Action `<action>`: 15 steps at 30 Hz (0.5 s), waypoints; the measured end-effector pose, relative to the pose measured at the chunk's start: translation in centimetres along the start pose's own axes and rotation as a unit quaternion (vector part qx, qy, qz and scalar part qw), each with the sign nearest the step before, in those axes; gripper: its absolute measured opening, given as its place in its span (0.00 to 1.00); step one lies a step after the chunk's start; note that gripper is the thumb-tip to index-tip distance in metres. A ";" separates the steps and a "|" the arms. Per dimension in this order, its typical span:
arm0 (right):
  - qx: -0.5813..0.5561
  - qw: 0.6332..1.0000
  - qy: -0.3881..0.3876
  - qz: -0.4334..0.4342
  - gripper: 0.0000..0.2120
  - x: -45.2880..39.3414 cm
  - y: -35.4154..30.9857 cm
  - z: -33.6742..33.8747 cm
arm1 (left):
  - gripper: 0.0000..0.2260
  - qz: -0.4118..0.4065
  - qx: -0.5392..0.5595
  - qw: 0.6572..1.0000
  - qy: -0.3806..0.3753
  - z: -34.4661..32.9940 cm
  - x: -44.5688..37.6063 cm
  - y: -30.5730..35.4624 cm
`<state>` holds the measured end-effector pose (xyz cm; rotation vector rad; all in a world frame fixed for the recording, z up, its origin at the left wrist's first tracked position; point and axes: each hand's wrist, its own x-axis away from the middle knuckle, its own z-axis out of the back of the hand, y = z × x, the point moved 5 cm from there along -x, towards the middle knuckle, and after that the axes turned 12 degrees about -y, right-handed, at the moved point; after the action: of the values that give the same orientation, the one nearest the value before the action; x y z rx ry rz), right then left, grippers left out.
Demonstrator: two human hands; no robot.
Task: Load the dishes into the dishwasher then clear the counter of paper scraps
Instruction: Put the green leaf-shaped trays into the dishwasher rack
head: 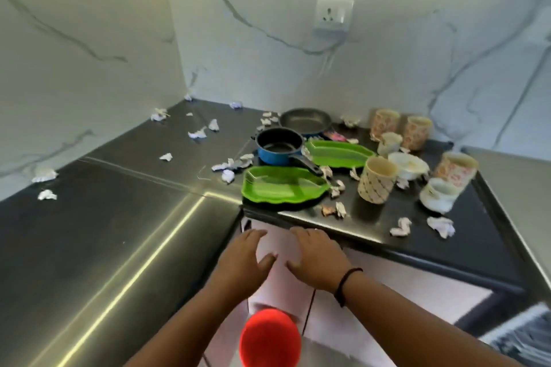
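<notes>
Dishes crowd the dark counter [372,226]: two green leaf-shaped plates [280,185] [340,152], a blue saucepan [278,146], a black frying pan [305,121], several patterned mugs [377,179] and white cups [438,194]. Crumpled paper scraps [401,226] [196,133] lie scattered over the whole counter. My left hand [243,259] and my right hand [317,259] reach side by side, fingers straight, to the white panel [402,283] just below the counter's front edge. Neither hand holds anything.
A red round object [269,337] sits low in front of me, blurred. The counter wraps an L-shaped corner with a steel stretch [104,247] on the left. A wall socket [332,16] is on the marble backsplash. A striped item [524,334] shows at bottom right.
</notes>
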<state>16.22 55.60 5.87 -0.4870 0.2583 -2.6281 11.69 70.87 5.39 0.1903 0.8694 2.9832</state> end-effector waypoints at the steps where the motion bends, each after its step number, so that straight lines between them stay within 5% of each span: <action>1: -0.019 1.000 0.012 0.003 0.33 -0.5 -0.2 1.1 | 0.25 0.011 0.022 0.999 0.023 1.2 -0.7 -0.3; 6: -0.303 0.952 -0.020 -0.043 0.29 -3.9 1.4 4.1 | 0.23 0.074 0.130 0.986 0.076 4.8 -5.8 -1.3; 11: -0.647 0.744 -0.095 -0.136 0.16 -6.9 3.4 3.3 | 0.21 0.141 0.148 0.976 0.076 6.1 -11.2 -3.0; 15: -0.739 0.645 -0.111 -0.161 0.20 -9.3 4.5 3.2 | 0.17 0.159 0.180 0.966 0.095 7.5 -14.7 -3.7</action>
<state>26.95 55.63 4.95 -1.3758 2.4372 -1.9262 27.17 77.14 8.08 0.0546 1.5419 3.1368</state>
